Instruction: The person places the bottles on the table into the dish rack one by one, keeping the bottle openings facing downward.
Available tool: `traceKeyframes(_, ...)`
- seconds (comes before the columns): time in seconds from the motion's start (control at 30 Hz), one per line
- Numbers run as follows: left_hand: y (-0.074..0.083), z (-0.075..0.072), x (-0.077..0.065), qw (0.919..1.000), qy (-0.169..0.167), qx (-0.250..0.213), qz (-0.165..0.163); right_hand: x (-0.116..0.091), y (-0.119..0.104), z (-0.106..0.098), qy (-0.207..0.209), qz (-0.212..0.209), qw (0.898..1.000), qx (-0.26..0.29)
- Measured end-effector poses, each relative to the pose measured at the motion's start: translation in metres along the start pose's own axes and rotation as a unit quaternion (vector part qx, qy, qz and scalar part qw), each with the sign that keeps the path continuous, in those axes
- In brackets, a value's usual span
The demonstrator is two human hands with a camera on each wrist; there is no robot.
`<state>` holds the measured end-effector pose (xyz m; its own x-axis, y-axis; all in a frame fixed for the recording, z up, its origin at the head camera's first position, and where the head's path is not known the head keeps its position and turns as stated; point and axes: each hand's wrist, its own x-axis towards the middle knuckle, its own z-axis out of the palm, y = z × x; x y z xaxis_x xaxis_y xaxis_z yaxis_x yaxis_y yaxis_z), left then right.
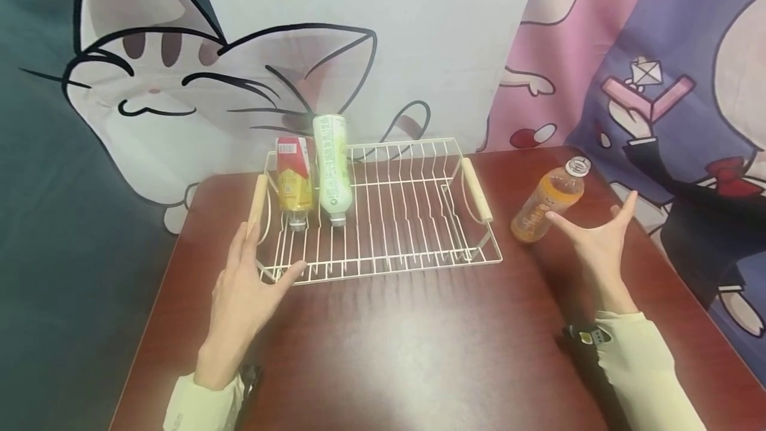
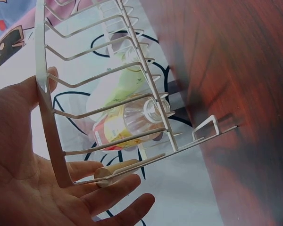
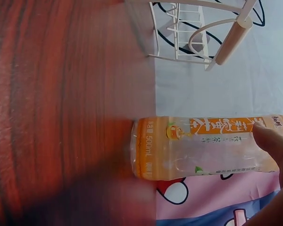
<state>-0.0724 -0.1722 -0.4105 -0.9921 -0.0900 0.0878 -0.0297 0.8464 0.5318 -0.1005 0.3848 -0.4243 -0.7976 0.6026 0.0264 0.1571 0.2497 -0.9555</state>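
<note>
At the front left corner of the white wire rack (image 1: pixel 395 259), my left hand (image 1: pixel 244 298) has its fingers extended along the wooden handle (image 1: pixel 258 199) and its thumb at the front rim. In the left wrist view, the fingers (image 2: pixel 115 193) lie beside the handle and the rim. My right hand (image 1: pixel 598 251) is spread around the near right side of an orange-labelled drink bottle (image 1: pixel 541 208), its thumb tip overlapping the label. That bottle stands on the table right of the rack. In the right wrist view, only the thumb (image 3: pixel 273 143) shows against the bottle.
Two bottles rest in the rack's left part, necks down toward the front: one with a red and yellow label (image 1: pixel 294 175), one pale green (image 1: pixel 333 165). A second wooden handle (image 1: pixel 476 189) is on the rack's right side. Cartoon-printed cloth (image 1: pixel 455 38) hangs behind the brown table (image 1: pixel 383 344).
</note>
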Motion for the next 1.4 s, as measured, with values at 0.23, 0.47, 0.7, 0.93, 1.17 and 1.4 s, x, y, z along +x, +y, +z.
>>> traceKeyframes(0.23, 0.001, 0.001, -0.001, 1.0, 0.004, -0.001, 0.002, 0.003, -0.003, 0.006, -0.007, -0.011, 1.0, -0.015)
traceKeyframes(0.47, 0.0, 0.001, 0.0, 1.0, 0.003, -0.001, 0.002, 0.006, -0.002, 0.012, -0.029, -0.016, 0.998, -0.052)
traceKeyframes(0.7, 0.0, 0.001, -0.001, 1.0, 0.006, -0.001, 0.003, 0.013, 0.003, 0.021, -0.072, -0.059, 0.991, -0.093)
traceKeyframes(0.93, 0.001, 0.0, -0.002, 1.0, 0.0, -0.004, -0.001, 0.011, 0.004, 0.029, -0.093, -0.035, 0.987, -0.126)
traceKeyframes(1.17, 0.002, -0.002, -0.002, 0.9999, -0.007, -0.006, -0.007, 0.011, 0.005, 0.031, -0.104, -0.03, 0.984, -0.141)
traceKeyframes(1.4, 0.0, -0.001, -0.002, 0.9999, -0.004, -0.008, -0.007, 0.006, 0.006, 0.026, -0.112, -0.046, 0.982, -0.147)
